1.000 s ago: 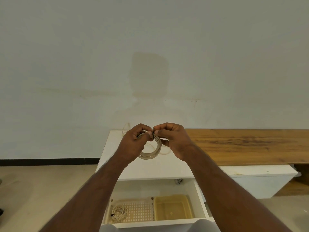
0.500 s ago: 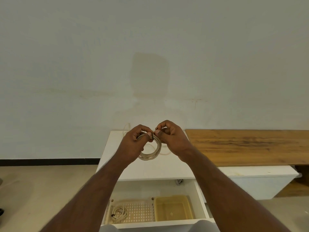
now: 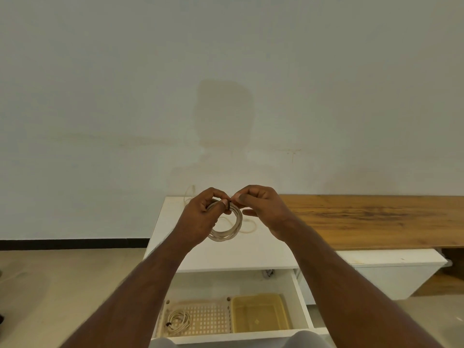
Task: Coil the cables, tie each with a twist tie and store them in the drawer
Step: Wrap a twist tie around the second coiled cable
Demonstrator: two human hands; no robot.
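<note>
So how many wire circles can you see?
2. One coil is held up over the white cabinet top. One tied coil lies in the perforated tray in the open drawer. A loose cable lies uncoiled behind it.

White cabinet top (image 3: 251,254); loose cable (image 3: 247,226)

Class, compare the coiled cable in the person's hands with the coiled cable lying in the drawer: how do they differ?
The held cable hangs above the cabinet top; the drawer cable lies flat in the perforated tray. The held one is gripped by the left hand; the drawer one is untouched. Both are pale, round coils.
</note>
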